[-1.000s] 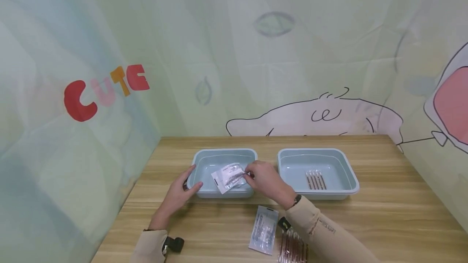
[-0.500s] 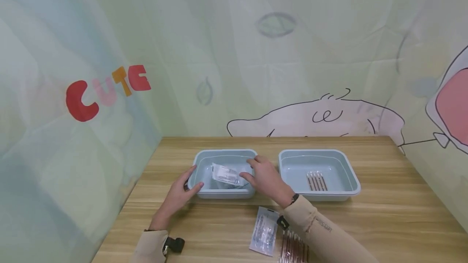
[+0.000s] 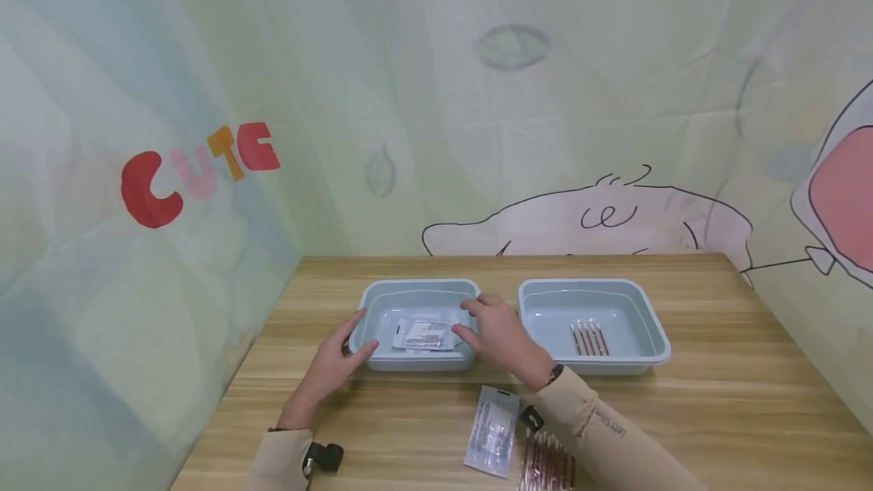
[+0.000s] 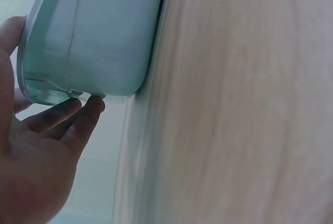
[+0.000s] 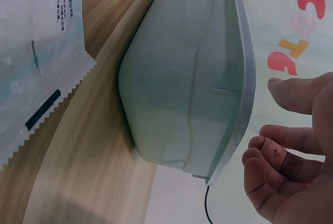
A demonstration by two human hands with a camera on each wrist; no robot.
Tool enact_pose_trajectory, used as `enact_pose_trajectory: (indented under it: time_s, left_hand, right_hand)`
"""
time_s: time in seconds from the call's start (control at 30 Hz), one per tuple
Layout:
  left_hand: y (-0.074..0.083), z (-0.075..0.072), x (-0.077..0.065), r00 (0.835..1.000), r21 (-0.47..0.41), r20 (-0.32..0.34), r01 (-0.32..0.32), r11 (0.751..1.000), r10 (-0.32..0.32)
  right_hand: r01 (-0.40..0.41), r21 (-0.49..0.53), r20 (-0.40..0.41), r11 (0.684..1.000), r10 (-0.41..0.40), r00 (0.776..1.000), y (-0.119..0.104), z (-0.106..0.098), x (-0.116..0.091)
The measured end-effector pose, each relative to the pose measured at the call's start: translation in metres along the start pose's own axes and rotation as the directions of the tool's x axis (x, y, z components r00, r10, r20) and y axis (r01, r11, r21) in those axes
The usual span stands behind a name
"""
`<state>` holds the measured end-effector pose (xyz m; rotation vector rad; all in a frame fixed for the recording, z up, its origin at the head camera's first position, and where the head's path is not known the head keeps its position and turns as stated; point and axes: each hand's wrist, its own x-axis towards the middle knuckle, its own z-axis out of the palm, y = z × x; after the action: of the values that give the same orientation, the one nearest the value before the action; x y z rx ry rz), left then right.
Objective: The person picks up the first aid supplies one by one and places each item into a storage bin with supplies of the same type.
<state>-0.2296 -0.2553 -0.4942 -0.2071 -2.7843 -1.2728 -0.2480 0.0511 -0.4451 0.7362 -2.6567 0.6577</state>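
Gone from the right hand's (image 3: 503, 333) pinch of 1 second ago, a packet (image 3: 424, 334) now lies flat on the floor of the left tub (image 3: 417, 296). Nearest, a bundle of brown-stemmed swabs (image 3: 544, 464) lies on the table (image 3: 389, 430), partly hidden by the right sleeve (image 3: 600, 430). Just beside it rests a loose packet (image 3: 492, 430), printed and slightly slanted. Wood grain runs across the tabletop. Farther in, the left hand (image 3: 333, 361) holds the near left corner of the left tub, fingers and thumb bent round its sides. With thumb and fingers spread apart, the right hand holds nothing; it hovers at the left tub's right end. Well apart stands the right tub (image 3: 637, 324), pale blue too, holding a short row of swabs (image 3: 589, 336). Behind the table hangs a creased, pale green backdrop (image 3: 423, 104): "CUTE" (image 3: 151, 189) in coloured letters at left, a black-outlined cartoon (image 3: 559, 222) low down, and a pink balloon shape (image 3: 846, 192) at right.
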Motion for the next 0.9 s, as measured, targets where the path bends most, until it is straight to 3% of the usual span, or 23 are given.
enact_pose_trajectory:
  time_s: [0.23, 0.9]
  left_hand:
    - [0.001, 0.0, 0.0, 1.0, 0.004, 0.003, 0.012, 1.0, -0.012]
    - [0.001, 0.0, 0.0, 1.0, 0.009, -0.001, 0.005, 1.0, -0.005]
  right_hand:
    - [0.026, -0.004, -0.025, 1.0, -0.026, 0.999, 0.001, 0.0, -0.002]
    - [-0.029, 0.034, 0.062, 0.999, 0.027, 0.998, 0.008, -0.01, -0.017]
